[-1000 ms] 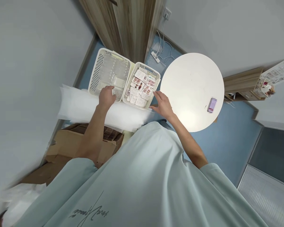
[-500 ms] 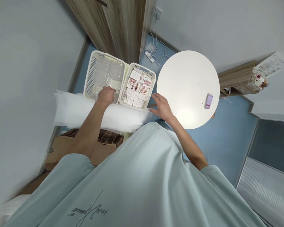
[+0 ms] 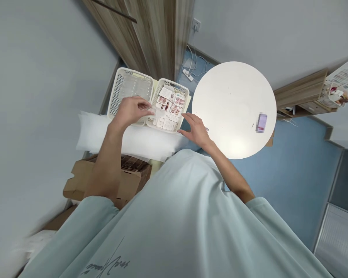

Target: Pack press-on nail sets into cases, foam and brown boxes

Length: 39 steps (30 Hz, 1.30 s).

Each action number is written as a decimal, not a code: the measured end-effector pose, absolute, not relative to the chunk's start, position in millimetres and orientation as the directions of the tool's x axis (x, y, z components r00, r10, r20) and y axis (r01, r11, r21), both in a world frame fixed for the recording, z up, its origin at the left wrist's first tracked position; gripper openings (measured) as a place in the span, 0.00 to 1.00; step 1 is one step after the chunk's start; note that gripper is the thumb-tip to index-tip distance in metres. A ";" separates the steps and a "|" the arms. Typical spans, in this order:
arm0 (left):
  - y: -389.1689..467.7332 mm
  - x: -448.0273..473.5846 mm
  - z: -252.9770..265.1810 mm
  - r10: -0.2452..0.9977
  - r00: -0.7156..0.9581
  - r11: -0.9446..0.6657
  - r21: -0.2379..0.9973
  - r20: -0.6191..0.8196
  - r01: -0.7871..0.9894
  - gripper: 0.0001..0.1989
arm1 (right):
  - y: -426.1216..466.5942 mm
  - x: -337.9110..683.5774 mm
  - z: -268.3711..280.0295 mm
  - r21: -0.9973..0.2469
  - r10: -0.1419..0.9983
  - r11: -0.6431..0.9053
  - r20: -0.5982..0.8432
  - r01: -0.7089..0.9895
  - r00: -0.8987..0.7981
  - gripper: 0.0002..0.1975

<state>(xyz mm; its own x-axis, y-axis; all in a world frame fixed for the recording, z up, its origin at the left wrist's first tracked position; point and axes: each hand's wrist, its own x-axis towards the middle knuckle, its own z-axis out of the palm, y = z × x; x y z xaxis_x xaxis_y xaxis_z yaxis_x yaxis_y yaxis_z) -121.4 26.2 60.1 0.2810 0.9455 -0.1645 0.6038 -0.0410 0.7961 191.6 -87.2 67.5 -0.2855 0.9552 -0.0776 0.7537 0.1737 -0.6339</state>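
With the clock read from the middle of the view, white sheets lie towards nine, above cardboard boxes at eight. The left basket, at eleven, contains clear plastic pieces. Over its right side the left hand pinches a clear piece, apparently by its edge, a grip that probably suits something thin and light. Just short of twelve, the card basket stands close beside, likely so that both contents stay sorted within reach. The right hand, at one, is spread and holds nothing; whether its fingertips touch that basket's rim I cannot tell. The round tabletop at two bears a pixelated purple item. As for writing, the shirt's script, at seven, is illegible, and the print on the cards is too small to read.
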 end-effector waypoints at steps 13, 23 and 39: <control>-36.2 49.6 131.8 0.868 0.480 -0.061 0.935 -0.123 0.350 0.22 | -130.1 301.7 114.5 -0.818 0.986 0.158 0.096 0.554 -0.139 0.24; -83.7 180.0 116.8 0.889 0.436 -0.028 0.937 -0.136 0.349 0.27 | -179.9 416.5 111.3 -0.791 0.992 0.113 0.119 0.601 -0.031 0.19; -144.2 283.1 80.2 0.875 0.380 0.287 0.954 -0.298 0.087 0.41 | -226.0 481.9 99.6 -0.833 0.996 0.004 0.051 0.553 0.070 0.20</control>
<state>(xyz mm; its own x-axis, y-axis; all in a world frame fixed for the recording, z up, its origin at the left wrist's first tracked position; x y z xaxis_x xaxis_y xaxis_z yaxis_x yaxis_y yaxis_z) 283.1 -144.2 80.2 0.3803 0.8754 -0.2983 0.0866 0.2874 0.9539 481.9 -226.0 99.6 0.0703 0.9962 0.0514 0.5533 0.0039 -0.8330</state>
